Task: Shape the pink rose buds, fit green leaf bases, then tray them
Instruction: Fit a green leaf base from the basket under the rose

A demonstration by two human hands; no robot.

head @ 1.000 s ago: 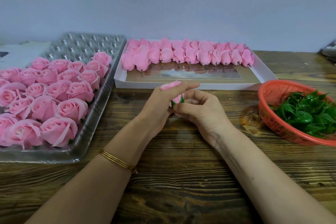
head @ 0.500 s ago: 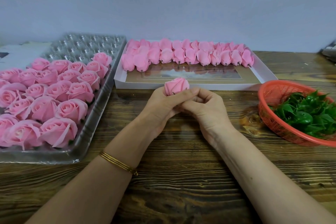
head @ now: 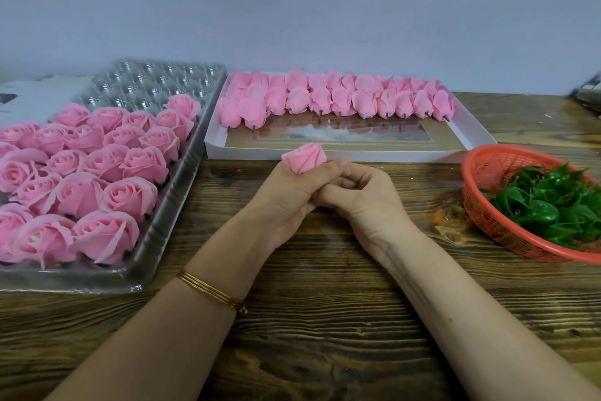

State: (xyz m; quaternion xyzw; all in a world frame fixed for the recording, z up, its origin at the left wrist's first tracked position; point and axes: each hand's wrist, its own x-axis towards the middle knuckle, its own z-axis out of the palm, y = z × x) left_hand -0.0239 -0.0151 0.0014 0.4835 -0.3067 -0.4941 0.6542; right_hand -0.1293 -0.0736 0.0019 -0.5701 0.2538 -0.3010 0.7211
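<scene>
A closed pink rose bud [head: 305,158] stands up out of my left hand [head: 289,195], whose fingers and thumb curl round its lower half. My right hand [head: 364,202] meets the left just below the bud, fingers curled in against its base; whatever sits under the bud is hidden by both hands. On the left, a clear plastic tray [head: 169,215] holds several opened pink roses [head: 130,194]. A white box [head: 468,129] behind my hands carries rows of closed buds [head: 331,98]. Green leaf bases [head: 546,202] fill a red basket [head: 487,221] at the right.
The tray's far cups [head: 153,78] hold nothing. Everything rests on a dark wooden table [head: 325,319] against a pale wall. A grey object [head: 588,96] sits at the far right edge, and a white sheet [head: 35,93] lies at the back left.
One second ago the bud lay low between my fingers with a green base showing. It has since risen upright above my left hand, and the hands have closed together beneath it.
</scene>
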